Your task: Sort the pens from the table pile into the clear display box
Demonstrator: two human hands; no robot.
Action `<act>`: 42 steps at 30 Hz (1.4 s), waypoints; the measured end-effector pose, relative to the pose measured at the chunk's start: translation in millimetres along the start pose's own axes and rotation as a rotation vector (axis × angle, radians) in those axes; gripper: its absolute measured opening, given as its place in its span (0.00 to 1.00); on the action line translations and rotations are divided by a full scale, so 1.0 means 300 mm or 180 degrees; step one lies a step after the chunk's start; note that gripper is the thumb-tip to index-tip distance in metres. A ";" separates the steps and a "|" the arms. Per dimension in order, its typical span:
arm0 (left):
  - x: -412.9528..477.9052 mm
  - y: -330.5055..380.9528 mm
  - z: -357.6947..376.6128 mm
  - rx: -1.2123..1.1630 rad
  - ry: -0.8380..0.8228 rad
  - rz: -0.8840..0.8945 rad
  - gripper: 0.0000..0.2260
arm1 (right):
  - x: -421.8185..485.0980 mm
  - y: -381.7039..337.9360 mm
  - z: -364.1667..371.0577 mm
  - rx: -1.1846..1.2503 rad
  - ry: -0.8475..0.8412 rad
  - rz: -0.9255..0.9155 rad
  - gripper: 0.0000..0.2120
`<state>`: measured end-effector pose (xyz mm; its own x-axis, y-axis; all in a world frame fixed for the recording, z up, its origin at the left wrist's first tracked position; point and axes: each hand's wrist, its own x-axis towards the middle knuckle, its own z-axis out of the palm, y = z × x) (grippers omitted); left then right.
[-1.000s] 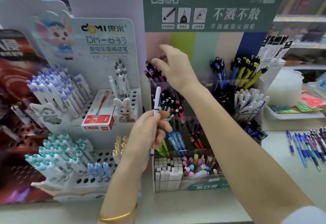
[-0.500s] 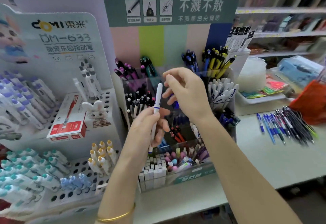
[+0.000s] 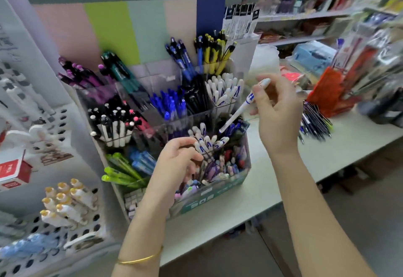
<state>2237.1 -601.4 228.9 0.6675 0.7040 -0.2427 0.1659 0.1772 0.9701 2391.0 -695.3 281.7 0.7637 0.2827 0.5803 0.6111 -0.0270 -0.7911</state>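
My right hand [image 3: 277,111] pinches a white pen with a blue band [image 3: 236,113] by its top end. The pen slants down to the left, and its tip hangs over the right-hand compartments of the clear display box [image 3: 220,191]. That box has several tiers of compartments filled with purple, blue, black, green and white pens. My left hand [image 3: 176,163] hovers in front of the box with loosely curled fingers that hold nothing, close beside a bunch of white-and-blue pens [image 3: 207,143]. The pile of loose pens [image 3: 316,122] lies on the table to the right of my right hand.
A white perforated pen rack [image 3: 65,222] with a small red box [image 3: 13,172] stands left of the display box. An orange-red holder [image 3: 327,93] and packaged goods crowd the table's right. The table edge [image 3: 250,218] runs in front, and store shelves stand behind.
The white pen passed from my left hand to my right hand and now tilts toward the box. My left hand dropped lower, empty. The view swung right and down.
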 end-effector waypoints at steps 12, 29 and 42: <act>-0.011 0.006 0.024 -0.0155 0.0313 0.0076 0.11 | -0.099 0.117 0.147 -0.1307 -0.0833 -0.0801 0.10; 0.004 0.032 0.412 -0.0190 -0.0457 0.0119 0.09 | -0.024 0.332 -0.218 -0.0276 -0.0862 0.0301 0.10; 0.358 -0.203 1.194 0.0884 0.0171 -0.0216 0.16 | 0.246 0.933 -0.787 0.0020 -0.1253 0.2549 0.09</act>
<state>2558.7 -783.1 144.3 0.6099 0.7337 -0.2997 0.4062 0.0353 0.9131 2667.6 -908.5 148.7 0.8337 0.4901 -0.2545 -0.0772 -0.3530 -0.9324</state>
